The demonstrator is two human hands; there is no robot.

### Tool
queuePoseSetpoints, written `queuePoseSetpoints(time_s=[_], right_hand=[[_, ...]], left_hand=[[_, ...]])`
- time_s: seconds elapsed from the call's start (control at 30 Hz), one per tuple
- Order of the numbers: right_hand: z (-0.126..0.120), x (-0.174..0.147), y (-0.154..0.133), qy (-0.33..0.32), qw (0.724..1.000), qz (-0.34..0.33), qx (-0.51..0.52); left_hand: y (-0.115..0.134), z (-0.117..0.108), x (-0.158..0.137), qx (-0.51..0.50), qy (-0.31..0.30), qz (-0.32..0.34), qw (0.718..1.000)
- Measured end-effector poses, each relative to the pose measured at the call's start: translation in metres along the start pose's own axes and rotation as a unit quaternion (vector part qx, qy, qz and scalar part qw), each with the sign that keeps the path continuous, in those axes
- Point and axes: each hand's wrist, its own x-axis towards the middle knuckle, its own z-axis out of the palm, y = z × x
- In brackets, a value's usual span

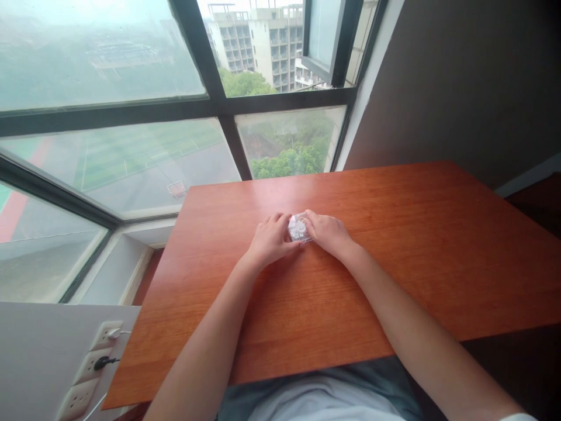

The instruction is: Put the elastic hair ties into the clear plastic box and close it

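A small clear plastic case (298, 228) with white and clear pieces inside is held between my two hands, at the wooden table (394, 234). My left hand (272, 238) grips its left side, the thumb along the near edge and the fingers at the far left. My right hand (328, 231) has its fingers and thumb closed on the right side. What exactly the contents are is too small to tell. Part of the case is hidden behind the fingers. Whether it rests on the tabletop or is lifted slightly I cannot tell.
Windows with dark frames (280, 104) stand beyond the table's far edge. A grey wall (460, 88) rises at the right. Wall sockets (79, 396) with a white plug (114, 334) and a black plug (101, 363) are at the lower left, beside the table edge.
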Motion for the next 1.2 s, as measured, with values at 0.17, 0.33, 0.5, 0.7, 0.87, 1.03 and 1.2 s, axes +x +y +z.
queuePoseSetpoints(time_s=[0.17,0.33,0.5,0.7,0.87,1.03,1.2], right_hand=[[0.009,0.004,0.008,0.035,0.998,0.032,0.030],[0.013,0.006,0.010,0.052,0.996,0.048,0.052],[0.005,0.004,0.011,0.067,0.992,0.063,0.086],[-0.003,0.003,0.006,0.042,0.989,0.100,0.102],[-0.005,-0.002,-0.005,0.037,0.992,0.109,0.051],[-0.004,-0.010,-0.019,0.124,0.991,0.042,0.030],[0.004,-0.017,-0.030,0.130,0.990,-0.041,0.029]], left_hand=[[0.000,0.001,0.001,-0.001,-0.001,-0.009,1.000],[-0.001,0.003,0.002,-0.007,-0.001,-0.018,1.000],[-0.002,0.004,0.002,-0.005,-0.003,-0.019,1.000],[-0.002,0.003,0.001,-0.003,-0.002,-0.015,1.000],[-0.001,0.005,0.002,0.000,0.003,-0.020,1.000],[0.007,0.011,0.001,0.012,0.026,-0.047,0.998],[0.000,0.006,-0.001,-0.082,-0.007,0.020,0.996]])
